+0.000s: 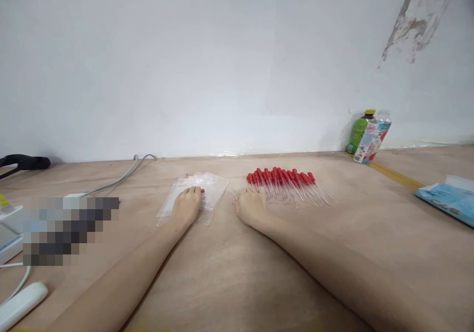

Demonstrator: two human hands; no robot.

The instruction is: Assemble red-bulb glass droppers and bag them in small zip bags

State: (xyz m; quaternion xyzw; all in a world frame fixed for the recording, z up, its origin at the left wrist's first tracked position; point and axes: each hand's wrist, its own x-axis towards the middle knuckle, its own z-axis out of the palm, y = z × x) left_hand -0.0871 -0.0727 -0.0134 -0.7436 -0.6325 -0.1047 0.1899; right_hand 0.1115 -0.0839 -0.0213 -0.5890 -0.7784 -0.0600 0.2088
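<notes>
My left hand (187,204) lies over a loose stack of clear plastic bags (217,186), its fingers curled. A small red bulb (203,190) pokes out beside those fingers; it looks like the end of a dropper whose tube is hidden. My right hand (252,204) is closed at the left edge of a pile of droppers (287,181) with red bulbs and thin clear tubes. From its left side sticks a thin clear tube (232,193), seemingly part of a dropper held in the fingers. The bulbs in the pile point toward the wall, the tubes toward me.
At the back right stand a green bottle (357,134) and a printed carton-like bottle (370,142). A blue packet (446,201) lies at the right. Grey cables (124,176), a black object (27,162), a blurred-out item (70,228) and a white device (24,305) occupy the left.
</notes>
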